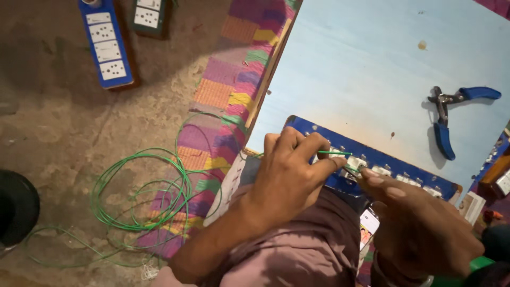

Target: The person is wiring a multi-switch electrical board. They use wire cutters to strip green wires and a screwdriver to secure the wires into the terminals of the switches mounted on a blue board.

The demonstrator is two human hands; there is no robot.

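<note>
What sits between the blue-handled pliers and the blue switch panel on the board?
Nothing: head view shows bare pale-blue board between the pliers and the panel, apart from one small dark speck.

On the pale blue board (372, 58) in front of me, my blue-handled pliers (451, 114) lie open toward its right side. Left of the board, a patchwork mat (223, 95) of pink, orange and yellow squares runs along its edge. Farther left of the board, on the bare earth floor (48, 122), lie a long blue switch panel (106, 42) and, just beside it, a smaller dark one (150, 16).
</note>
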